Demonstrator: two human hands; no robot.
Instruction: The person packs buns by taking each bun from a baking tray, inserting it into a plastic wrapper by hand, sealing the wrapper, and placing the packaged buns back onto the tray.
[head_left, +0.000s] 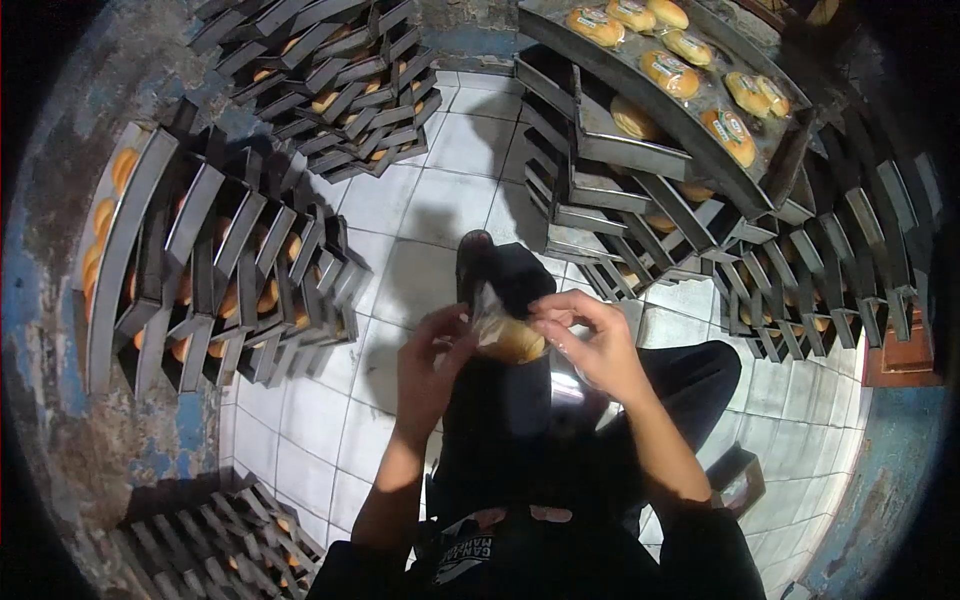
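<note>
A golden bread bun (520, 344) sits inside a clear plastic bag (490, 318), held up above my lap. My left hand (436, 362) pinches the bag's left edge between thumb and fingers. On the other side, my right hand (592, 338) has its fingertips closed on the bag's upper right edge, close to the bun. Below the bag are my dark trousers and a shiny metallic surface (568, 388). What that surface belongs to is partly hidden by my legs and arm.
Stacked metal trays (650, 200) rise at the upper right, with several bagged buns (670, 74) on top. More tray stacks with buns stand at the left (230, 270), upper back (340, 90) and lower left (215, 545). White tiles (300, 470) cover the floor.
</note>
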